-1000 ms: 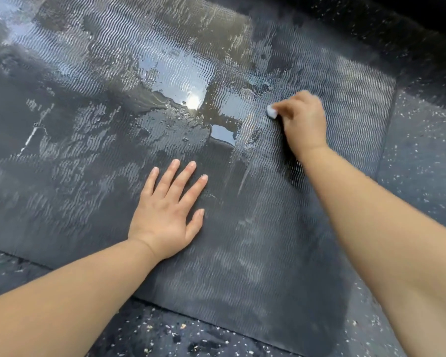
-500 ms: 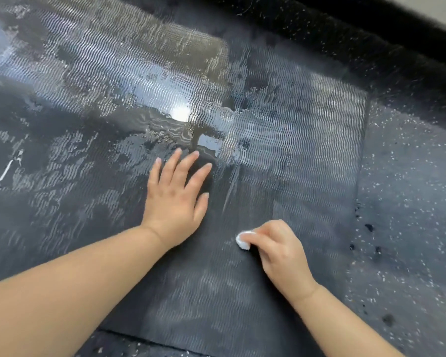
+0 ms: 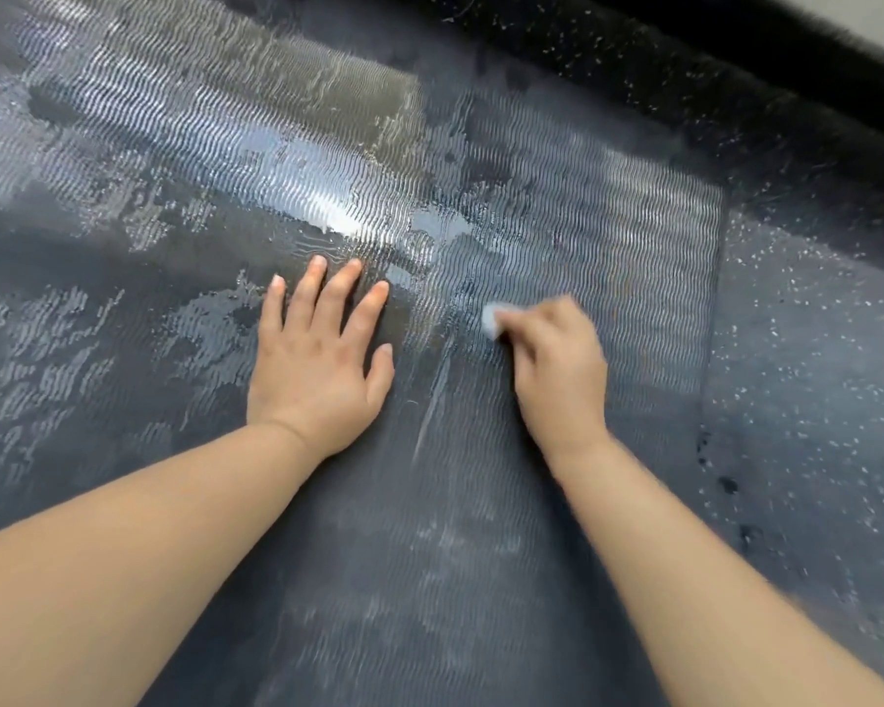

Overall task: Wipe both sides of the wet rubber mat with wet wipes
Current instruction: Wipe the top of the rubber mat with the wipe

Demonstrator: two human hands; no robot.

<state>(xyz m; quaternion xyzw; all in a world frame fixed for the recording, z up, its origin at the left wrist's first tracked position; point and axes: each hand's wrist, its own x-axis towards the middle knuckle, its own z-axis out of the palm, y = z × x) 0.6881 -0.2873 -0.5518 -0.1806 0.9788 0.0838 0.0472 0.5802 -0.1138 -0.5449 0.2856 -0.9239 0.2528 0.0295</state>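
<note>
Left hand (image 3: 317, 369) lies spread flat on the rubber mat (image 3: 608, 257); right hand (image 3: 557, 369), nearer the mat's right edge, pinches a balled wet wipe (image 3: 491, 318). The shiniest wet patch lies toward the far edge.

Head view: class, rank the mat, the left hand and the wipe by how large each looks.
1. Mat
2. Left hand
3. Wipe, mostly hidden in the right hand, so only a bit shows.

Rubber mat (image 3: 557, 502): dark, wavy-ribbed, flat on floor, wet sheen over far-left part. Wet wipe (image 3: 491, 318): small white wad, pressed on mat.
</note>
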